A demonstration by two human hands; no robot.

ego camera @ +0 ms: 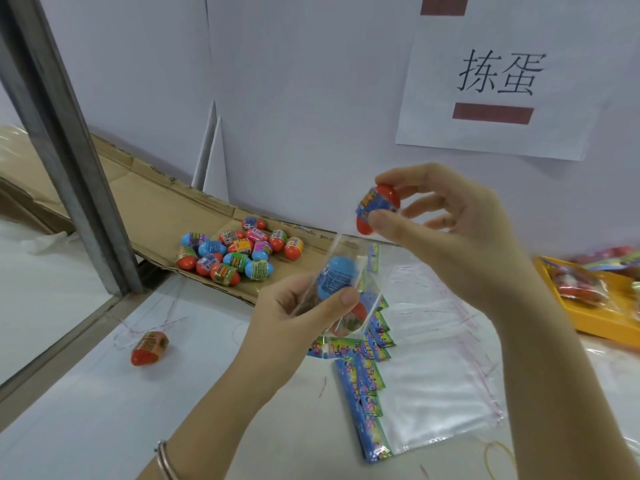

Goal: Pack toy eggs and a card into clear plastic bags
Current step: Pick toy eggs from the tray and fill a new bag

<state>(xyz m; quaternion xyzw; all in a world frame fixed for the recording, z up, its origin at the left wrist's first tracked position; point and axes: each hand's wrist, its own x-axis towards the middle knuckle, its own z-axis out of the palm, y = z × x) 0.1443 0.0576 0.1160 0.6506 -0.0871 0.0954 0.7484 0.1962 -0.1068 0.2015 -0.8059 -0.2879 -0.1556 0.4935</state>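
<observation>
1. Right hand point(450, 233): the thumb point(381, 219) and curled fingertips pinch a red plastic toy egg with a blue label band point(378, 206). It is in the air just above the bag mouth. The remaining fingers are loosely spread.
2. Left hand point(294, 317): thumb and fingers grip a clear plastic film bag point(346, 252) by its side, with the mouth tilted up toward the right hand.
3. In that bag I see a blue egg point(337, 275) uppermost and a second red egg point(358, 311) beneath it. I cannot tell whether a card is in there, because printed cards lie directly behind.
4. Handling (my judgement): the eggs look hollow, light and rigid, with glossy ends that may slip. I would take them across the label band. The bag is thin, limp and slick, so I would pinch it near the mouth edge and support the load from below.
5. Egg count:
   - 1 in hand
   - 2 in the bag
   - about 14 in the loose heap point(236, 260) on the brown cardboard sheet point(156, 209)
   - 1 stray red egg point(149, 348) on the white table point(86, 410)
6. The flat stack of empty bags with printed header cards point(433, 382) is overlapped, so I cannot count it. The yellow tray point(606, 323) at the right holds packed bags, also not countable.
</observation>
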